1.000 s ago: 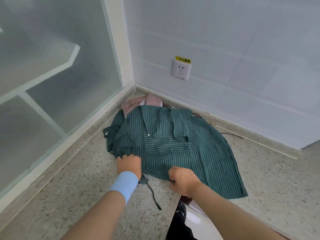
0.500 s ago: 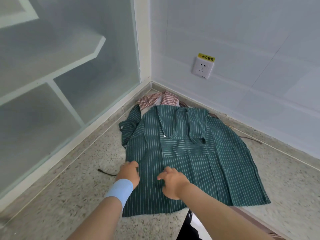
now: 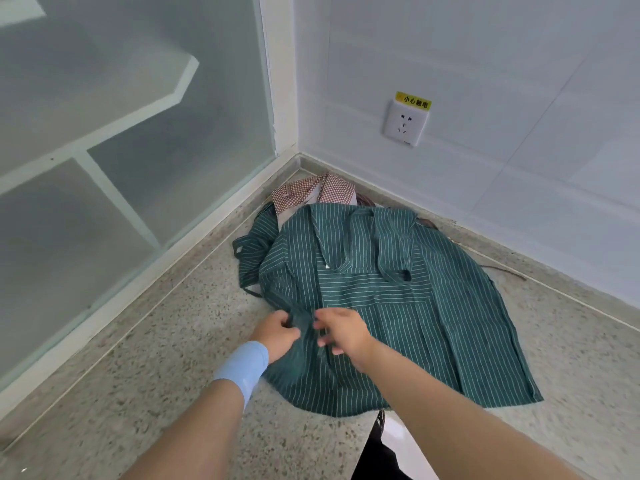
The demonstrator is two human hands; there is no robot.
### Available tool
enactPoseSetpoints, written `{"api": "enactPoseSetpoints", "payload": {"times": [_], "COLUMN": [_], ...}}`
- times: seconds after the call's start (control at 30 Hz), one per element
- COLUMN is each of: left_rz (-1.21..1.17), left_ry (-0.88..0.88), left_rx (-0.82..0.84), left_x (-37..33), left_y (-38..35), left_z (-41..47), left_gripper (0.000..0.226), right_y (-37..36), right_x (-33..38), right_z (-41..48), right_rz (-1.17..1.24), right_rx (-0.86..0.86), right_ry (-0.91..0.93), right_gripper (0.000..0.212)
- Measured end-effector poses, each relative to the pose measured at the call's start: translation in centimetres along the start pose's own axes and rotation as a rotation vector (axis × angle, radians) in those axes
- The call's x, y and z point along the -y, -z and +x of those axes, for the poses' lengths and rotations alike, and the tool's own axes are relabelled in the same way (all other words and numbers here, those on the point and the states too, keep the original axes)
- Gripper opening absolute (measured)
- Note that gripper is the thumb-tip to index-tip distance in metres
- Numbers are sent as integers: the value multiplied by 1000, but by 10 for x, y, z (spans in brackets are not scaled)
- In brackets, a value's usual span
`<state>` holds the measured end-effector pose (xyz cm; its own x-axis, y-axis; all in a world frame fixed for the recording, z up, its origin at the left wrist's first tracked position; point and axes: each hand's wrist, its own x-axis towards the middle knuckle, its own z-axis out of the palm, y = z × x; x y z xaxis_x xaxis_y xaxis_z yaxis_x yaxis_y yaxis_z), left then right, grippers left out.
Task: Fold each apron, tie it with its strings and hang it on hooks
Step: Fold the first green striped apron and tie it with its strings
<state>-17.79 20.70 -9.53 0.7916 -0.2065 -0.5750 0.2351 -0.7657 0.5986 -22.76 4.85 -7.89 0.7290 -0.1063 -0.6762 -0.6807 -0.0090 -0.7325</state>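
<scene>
A dark green apron with thin white stripes (image 3: 398, 317) lies spread on the speckled counter in the corner, its neck straps folded over the bib. My left hand (image 3: 277, 332), with a light blue wristband, pinches a bunched fold of the apron's left side. My right hand (image 3: 343, 329) rests just to the right of that fold with its fingers curled and touching the cloth. A red-and-white checked apron (image 3: 311, 192) pokes out from under the green one at the far corner.
A frosted glass partition (image 3: 121, 150) bounds the counter on the left and a white tiled wall on the right carries a power socket (image 3: 406, 122) with a yellow label. A thin brown string (image 3: 502, 270) trails by the right wall. The counter's front edge (image 3: 363, 441) is near me.
The apron was pulled toward me and flattened. Both hands then moved up its left side; my left hand has gathered a fold there and my right hand has come in close beside it.
</scene>
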Motion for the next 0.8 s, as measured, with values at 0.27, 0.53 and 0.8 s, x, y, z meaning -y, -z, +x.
{"api": "enactPoseSetpoints", "payload": {"times": [0.27, 0.53, 0.8], "left_rz": [160, 256, 430], "left_ry": [-300, -241, -323], "left_rx": [405, 316, -189], "left_x": [-110, -153, -167], "left_y": [-20, -53, -30], "left_z": [-7, 19, 84], "left_gripper": [42, 25, 28], "right_y": [83, 184, 196], "right_x": [45, -12, 23], "right_z": [-8, 7, 60], "right_rz": [-134, -408, -694], "right_rx": [-115, -460, -499], "right_ry": [-17, -162, 147], "right_gripper": [29, 28, 46]}}
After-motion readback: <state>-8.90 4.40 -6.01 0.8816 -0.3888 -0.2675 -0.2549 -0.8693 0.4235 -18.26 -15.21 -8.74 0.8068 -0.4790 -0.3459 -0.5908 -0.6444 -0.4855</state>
